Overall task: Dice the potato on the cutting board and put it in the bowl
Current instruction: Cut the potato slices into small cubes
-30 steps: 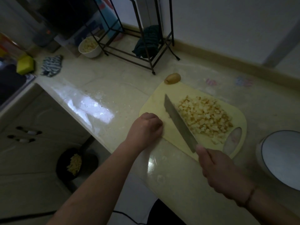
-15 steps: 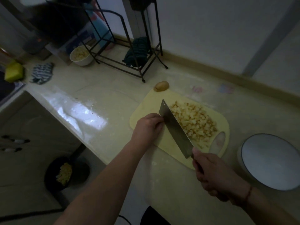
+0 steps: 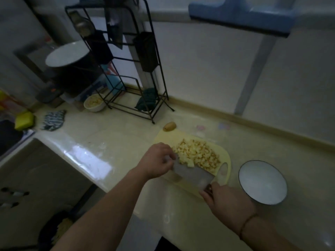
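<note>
Right hand (image 3: 229,203) gripping cleaver (image 3: 193,175) handle, left hand (image 3: 156,161) curled fingers on blade, diced potato (image 3: 196,155) on cutting board (image 3: 224,171), empty bowl (image 3: 262,182) at 3 o'clock

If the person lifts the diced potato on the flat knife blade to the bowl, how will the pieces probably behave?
The diced potato is a loose heap of small cubes, so it will likely scatter, not move as one. Cubes riding on the knife blade may slide off its smooth, flat face if tilted. The left hand beside the blade could probably hold them in.

Left hand (image 3: 157,161) covers the cleaver (image 3: 192,173) tip and board (image 3: 225,157) corner; right hand (image 3: 229,205) hides the handle; blade motion-blurred.
</note>
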`<control>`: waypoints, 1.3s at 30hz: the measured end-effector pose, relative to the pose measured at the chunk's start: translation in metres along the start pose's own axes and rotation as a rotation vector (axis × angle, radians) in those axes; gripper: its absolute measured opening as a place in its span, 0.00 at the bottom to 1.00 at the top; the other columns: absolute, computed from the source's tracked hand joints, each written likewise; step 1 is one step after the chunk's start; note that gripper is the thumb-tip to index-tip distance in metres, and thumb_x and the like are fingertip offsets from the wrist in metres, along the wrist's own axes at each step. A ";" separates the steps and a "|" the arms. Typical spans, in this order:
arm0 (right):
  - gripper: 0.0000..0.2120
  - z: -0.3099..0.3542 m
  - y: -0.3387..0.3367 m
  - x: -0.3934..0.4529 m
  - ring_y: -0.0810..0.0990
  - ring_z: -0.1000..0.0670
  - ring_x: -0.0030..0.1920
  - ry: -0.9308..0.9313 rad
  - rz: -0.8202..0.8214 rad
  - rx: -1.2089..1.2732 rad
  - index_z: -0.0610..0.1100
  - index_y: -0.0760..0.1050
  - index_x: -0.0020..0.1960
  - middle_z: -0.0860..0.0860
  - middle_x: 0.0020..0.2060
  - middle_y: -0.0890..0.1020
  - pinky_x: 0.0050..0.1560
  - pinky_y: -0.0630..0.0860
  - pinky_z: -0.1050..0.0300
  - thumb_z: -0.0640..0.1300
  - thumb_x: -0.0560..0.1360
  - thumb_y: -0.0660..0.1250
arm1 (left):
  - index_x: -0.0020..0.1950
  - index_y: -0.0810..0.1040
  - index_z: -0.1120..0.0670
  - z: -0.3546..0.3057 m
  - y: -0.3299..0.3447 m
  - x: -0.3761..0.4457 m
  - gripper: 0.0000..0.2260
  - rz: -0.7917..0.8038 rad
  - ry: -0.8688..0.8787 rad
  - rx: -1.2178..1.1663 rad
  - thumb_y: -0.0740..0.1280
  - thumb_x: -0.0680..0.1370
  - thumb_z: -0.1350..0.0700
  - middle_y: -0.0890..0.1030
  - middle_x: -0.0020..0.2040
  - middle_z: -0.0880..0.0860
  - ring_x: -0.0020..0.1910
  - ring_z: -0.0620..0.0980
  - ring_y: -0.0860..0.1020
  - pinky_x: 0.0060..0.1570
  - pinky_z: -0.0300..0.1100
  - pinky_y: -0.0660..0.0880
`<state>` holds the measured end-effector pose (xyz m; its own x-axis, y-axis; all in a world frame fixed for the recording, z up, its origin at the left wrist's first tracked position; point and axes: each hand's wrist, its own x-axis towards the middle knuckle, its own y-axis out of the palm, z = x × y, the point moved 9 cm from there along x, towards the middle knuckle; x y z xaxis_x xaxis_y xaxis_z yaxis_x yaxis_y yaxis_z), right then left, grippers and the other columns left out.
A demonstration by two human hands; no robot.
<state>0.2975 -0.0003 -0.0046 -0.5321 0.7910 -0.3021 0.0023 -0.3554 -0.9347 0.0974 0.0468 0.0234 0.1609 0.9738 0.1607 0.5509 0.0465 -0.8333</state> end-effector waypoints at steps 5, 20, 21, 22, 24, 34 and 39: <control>0.23 0.011 -0.003 0.001 0.81 0.47 0.48 0.047 -0.012 -0.081 0.49 0.68 0.57 0.50 0.50 0.81 0.27 0.56 0.56 0.63 0.80 0.44 | 0.43 0.85 0.54 0.004 0.034 0.008 0.12 0.220 0.085 -0.004 0.67 0.73 0.47 0.81 0.42 0.50 0.43 0.48 0.77 0.45 0.45 0.75; 0.34 0.043 -0.004 0.006 0.83 0.47 0.36 0.232 -0.203 -0.109 0.47 0.74 0.47 0.47 0.37 0.83 0.31 0.63 0.55 0.67 0.71 0.36 | 0.47 0.86 0.56 0.016 0.065 0.042 0.10 0.239 0.023 -0.093 0.72 0.77 0.49 0.82 0.47 0.53 0.48 0.50 0.77 0.49 0.46 0.75; 0.34 0.043 -0.007 0.005 0.81 0.47 0.30 0.250 -0.203 -0.117 0.46 0.76 0.42 0.47 0.31 0.81 0.28 0.61 0.55 0.66 0.70 0.38 | 0.47 0.87 0.56 0.016 0.067 0.045 0.09 0.234 0.032 -0.078 0.72 0.77 0.50 0.82 0.47 0.54 0.49 0.51 0.78 0.50 0.47 0.75; 0.33 0.045 -0.005 0.006 0.81 0.47 0.29 0.244 -0.181 -0.111 0.46 0.76 0.42 0.47 0.30 0.81 0.28 0.60 0.55 0.66 0.70 0.38 | 0.47 0.87 0.56 0.015 0.068 0.046 0.09 0.237 0.044 -0.061 0.72 0.77 0.52 0.83 0.47 0.54 0.49 0.52 0.78 0.50 0.48 0.75; 0.34 0.045 0.000 0.004 0.83 0.46 0.34 0.200 -0.207 -0.105 0.48 0.74 0.46 0.47 0.35 0.82 0.30 0.61 0.53 0.66 0.69 0.36 | 0.47 0.87 0.57 0.013 0.069 0.048 0.08 0.266 0.070 -0.054 0.71 0.78 0.53 0.83 0.48 0.54 0.50 0.52 0.78 0.50 0.48 0.75; 0.42 0.021 -0.002 -0.007 0.81 0.54 0.48 0.332 -0.085 0.265 0.56 0.67 0.49 0.51 0.46 0.83 0.42 0.70 0.56 0.76 0.58 0.26 | 0.70 0.75 0.52 0.097 0.021 0.114 0.17 0.310 -0.121 0.225 0.66 0.80 0.56 0.72 0.68 0.52 0.63 0.56 0.74 0.59 0.48 0.74; 0.36 0.003 0.009 -0.018 0.79 0.59 0.39 0.503 -0.059 0.650 0.49 0.77 0.41 0.52 0.34 0.81 0.41 0.71 0.66 0.77 0.63 0.46 | 0.74 0.69 0.50 0.109 0.046 0.138 0.20 0.409 -0.153 0.435 0.62 0.82 0.51 0.71 0.67 0.55 0.64 0.58 0.73 0.60 0.53 0.75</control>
<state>0.3045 -0.0196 -0.0064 -0.0727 0.8910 -0.4482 -0.5863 -0.4017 -0.7035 0.0555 0.2071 -0.0501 0.1513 0.9512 -0.2689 0.0794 -0.2828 -0.9559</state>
